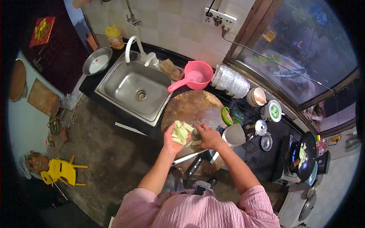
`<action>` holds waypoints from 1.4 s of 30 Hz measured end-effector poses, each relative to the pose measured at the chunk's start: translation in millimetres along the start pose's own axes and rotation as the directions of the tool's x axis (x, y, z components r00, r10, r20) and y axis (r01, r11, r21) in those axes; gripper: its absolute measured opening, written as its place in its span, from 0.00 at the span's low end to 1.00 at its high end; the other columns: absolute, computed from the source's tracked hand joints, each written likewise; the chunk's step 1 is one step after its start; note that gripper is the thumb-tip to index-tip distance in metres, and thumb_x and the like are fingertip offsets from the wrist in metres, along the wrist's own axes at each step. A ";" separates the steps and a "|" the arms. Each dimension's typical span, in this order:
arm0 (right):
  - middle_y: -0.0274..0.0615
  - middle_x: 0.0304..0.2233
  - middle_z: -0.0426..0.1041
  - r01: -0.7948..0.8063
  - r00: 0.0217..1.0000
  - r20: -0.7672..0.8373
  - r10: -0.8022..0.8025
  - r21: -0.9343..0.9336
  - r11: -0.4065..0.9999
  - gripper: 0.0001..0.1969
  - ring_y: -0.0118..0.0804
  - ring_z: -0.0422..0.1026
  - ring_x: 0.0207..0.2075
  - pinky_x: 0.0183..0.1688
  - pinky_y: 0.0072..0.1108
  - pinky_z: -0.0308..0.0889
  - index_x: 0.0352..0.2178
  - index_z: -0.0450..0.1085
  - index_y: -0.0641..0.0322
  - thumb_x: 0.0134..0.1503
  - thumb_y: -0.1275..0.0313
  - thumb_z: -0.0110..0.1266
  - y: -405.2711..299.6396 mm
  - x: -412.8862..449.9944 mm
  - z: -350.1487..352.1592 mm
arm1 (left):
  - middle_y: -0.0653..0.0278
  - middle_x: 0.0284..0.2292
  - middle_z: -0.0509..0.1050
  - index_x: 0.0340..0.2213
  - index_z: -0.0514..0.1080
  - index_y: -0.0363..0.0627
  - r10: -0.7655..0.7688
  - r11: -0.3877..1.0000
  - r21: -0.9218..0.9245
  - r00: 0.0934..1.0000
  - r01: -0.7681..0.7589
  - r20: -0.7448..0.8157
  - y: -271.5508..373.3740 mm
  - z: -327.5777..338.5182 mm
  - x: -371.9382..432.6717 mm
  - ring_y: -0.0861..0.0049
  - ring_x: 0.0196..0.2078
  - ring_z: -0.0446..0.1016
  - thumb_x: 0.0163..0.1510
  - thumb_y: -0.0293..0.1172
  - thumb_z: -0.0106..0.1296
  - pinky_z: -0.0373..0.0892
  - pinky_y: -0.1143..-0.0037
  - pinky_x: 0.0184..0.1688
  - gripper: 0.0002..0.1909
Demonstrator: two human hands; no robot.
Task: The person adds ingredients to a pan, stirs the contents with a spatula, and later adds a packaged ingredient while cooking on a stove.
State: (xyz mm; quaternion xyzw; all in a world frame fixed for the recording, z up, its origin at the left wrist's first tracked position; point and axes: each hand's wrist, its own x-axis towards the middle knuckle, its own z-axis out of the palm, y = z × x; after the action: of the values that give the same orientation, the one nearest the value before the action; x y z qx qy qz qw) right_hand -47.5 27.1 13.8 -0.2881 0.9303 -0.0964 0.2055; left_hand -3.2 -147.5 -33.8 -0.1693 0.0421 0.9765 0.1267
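My left hand [174, 143] is palm up over the left edge of a round wooden chopping board [191, 107] and holds a heap of pale green vegetable strips [181, 132]. To its right, my right hand [209, 136] is over the board with fingers spread, beside a few loose strips [196, 142]; whether it grips one is hard to tell. Below both hands lie a knife with a black riveted handle [195, 166] and a long metal blade [189, 157]. A green chilli pepper [226, 116] rests at the board's right edge, near a pale bowl-like vessel [234, 135].
A steel sink [137, 88] and a pink plastic dipper [198, 74] adjoin the board. Lidded pots [261, 127] and bowls [255, 97] line the window side. At far right, a black wok [306, 156] holding pale pieces sits over a lit gas stove [288, 159].
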 end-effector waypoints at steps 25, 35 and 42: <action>0.53 0.32 0.69 0.113 0.933 -0.344 0.104 0.556 0.823 0.14 0.53 0.68 0.37 0.40 0.33 0.64 0.35 0.67 0.61 0.45 0.67 0.53 -33.5 19.9 -34.3 | 0.63 0.29 0.73 0.29 0.69 0.44 0.034 0.999 0.038 0.997 -0.031 -0.066 -8.4 -8.7 19.6 0.66 0.33 0.72 0.53 0.40 0.40 0.69 0.69 0.36 0.14; 0.49 0.36 0.66 0.115 0.979 -0.189 -0.083 0.164 0.980 0.19 0.51 0.66 0.40 0.39 0.34 0.66 0.36 0.66 0.61 0.39 0.67 0.55 -2.9 32.3 49.0 | 0.60 0.32 0.72 0.31 0.70 0.43 0.068 0.974 -0.219 0.997 -0.059 0.035 15.7 8.6 3.1 0.64 0.38 0.70 0.52 0.39 0.41 0.69 0.63 0.39 0.13; 0.48 0.37 0.64 0.249 0.968 -0.001 -0.250 -0.107 0.963 0.26 0.48 0.70 0.36 0.35 0.37 0.67 0.44 0.61 0.62 0.38 0.72 0.54 -25.4 20.8 68.2 | 0.58 0.33 0.72 0.32 0.69 0.42 0.142 0.981 -0.124 0.989 -0.147 -0.053 20.3 13.6 -4.7 0.60 0.37 0.70 0.52 0.38 0.42 0.69 0.64 0.38 0.13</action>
State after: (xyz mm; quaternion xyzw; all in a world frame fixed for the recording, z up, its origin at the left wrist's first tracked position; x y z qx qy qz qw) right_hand -20.6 -9.7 -46.6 -0.4127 0.8919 -0.0743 0.1695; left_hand -8.6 -166.4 -18.6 -0.1948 -0.0055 0.9799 0.0435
